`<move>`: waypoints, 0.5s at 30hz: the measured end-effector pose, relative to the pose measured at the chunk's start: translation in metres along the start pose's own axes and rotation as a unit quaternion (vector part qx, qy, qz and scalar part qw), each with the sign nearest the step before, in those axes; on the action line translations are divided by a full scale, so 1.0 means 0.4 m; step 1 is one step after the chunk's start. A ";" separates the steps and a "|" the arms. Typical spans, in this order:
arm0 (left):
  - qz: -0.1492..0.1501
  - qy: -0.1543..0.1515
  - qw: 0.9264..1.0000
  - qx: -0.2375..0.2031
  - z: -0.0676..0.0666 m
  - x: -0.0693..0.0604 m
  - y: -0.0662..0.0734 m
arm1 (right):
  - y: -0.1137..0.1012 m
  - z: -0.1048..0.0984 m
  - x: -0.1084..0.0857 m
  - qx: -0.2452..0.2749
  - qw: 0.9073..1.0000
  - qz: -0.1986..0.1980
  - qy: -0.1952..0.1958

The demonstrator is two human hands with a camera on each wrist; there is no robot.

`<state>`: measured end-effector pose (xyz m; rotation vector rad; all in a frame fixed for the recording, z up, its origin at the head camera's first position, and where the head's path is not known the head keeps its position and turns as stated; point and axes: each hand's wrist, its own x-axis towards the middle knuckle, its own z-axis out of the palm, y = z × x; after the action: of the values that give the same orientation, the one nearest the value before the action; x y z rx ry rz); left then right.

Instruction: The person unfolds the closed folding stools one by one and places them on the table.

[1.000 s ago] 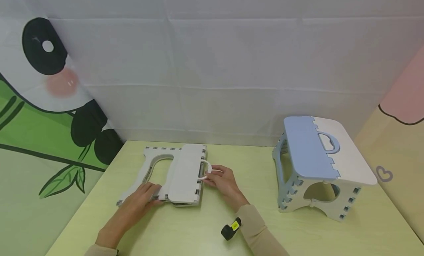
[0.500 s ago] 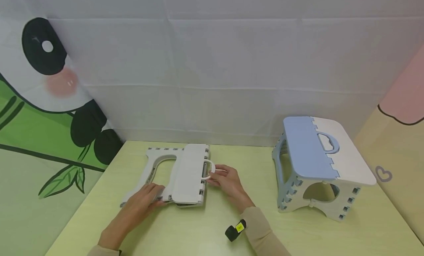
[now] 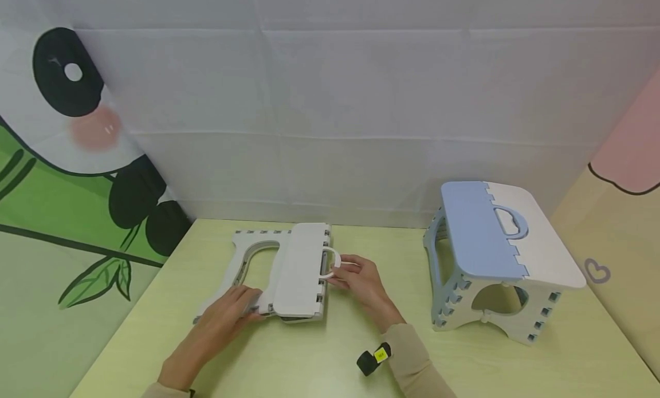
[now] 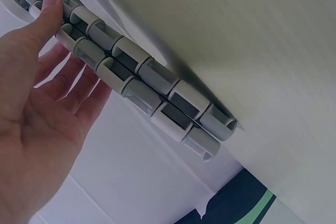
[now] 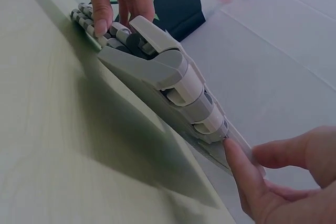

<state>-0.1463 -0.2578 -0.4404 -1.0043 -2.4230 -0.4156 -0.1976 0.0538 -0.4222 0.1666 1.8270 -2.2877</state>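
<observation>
At the far left, a printed cloth (image 3: pixel 62 157) slopes down beside the pale counter (image 3: pixel 309 369). Next comes the left hand (image 3: pixel 224 316), which holds the near edge of a folded white stool (image 3: pixel 296 269), left of its middle. The left wrist view shows the thumb bent over the hinged rim and the fingers on the other face, so the gap between them is just the thickness of the folded panels.

The stool lies between the two hands, low over the counter; whether it touches all along its underside I cannot tell. Its longer visible run goes left to right, with the leg panel to the left and the seat panels to the right. A loop handle (image 3: pixel 337 259) juts from the right edge, toward the right hand (image 3: pixel 363 284), which pinches it between thumb and fingers. The left hand is thus nearer the legs, the right hand nearer the seat end.

A black device (image 3: pixel 367 363) sits at the right wrist. Well to the right, a blue-and-white stool (image 3: pixel 474 232) stands upright, unfolded, apart from both hands.
</observation>
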 end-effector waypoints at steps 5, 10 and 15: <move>0.003 0.007 1.000 -0.006 0.002 0.004 0.008 | -0.006 -0.008 -0.004 -0.003 1.000 0.002 0.003; 0.009 0.016 1.000 -0.008 0.008 0.010 0.013 | -0.020 -0.016 -0.013 -0.010 1.000 0.000 0.005; 0.013 0.017 1.000 -0.011 0.012 0.019 0.021 | -0.034 -0.026 -0.019 -0.014 1.000 -0.010 0.007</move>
<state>-0.1465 -0.2456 -0.4396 -1.0281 -2.3774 -0.4476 -0.1937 0.0674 -0.4098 0.1615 1.8748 -2.2778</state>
